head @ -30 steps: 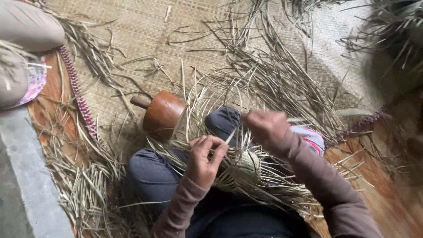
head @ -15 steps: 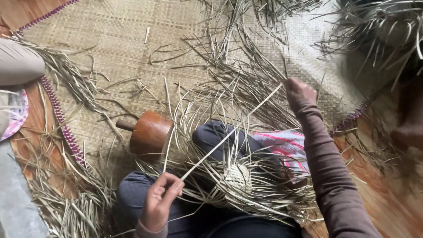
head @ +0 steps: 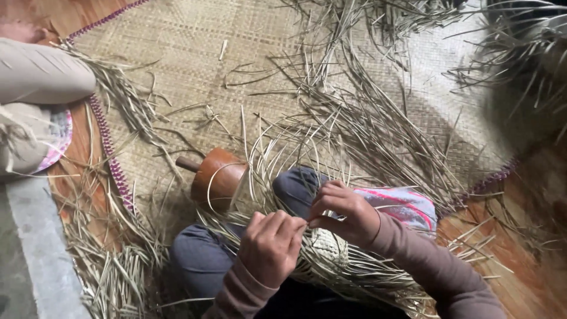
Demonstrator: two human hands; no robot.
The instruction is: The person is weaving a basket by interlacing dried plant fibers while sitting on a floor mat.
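Note:
A half-woven piece of dry straw [head: 331, 251] lies across my lap, with loose strand ends fanning out all round it. My left hand [head: 270, 247] is closed on strands at its near edge. My right hand [head: 345, 212] pinches a thin strand just above the woven centre, its fingertips almost touching the left hand. Both sleeves are dull mauve. Under the weave my knees in dark blue trousers [head: 195, 260] show.
A brown wooden block with a short handle [head: 215, 177] lies by my left knee. A large woven mat [head: 195, 71] with a purple edge covers the floor, strewn with loose straw [head: 366, 124]. Another person's leg [head: 41, 74] is at the far left. A pink patterned cloth [head: 401, 204] lies to the right.
My right hand, stretched far out to the right pulling a long strand, has come back to the weave. My left hand has risen to meet it over the woven centre.

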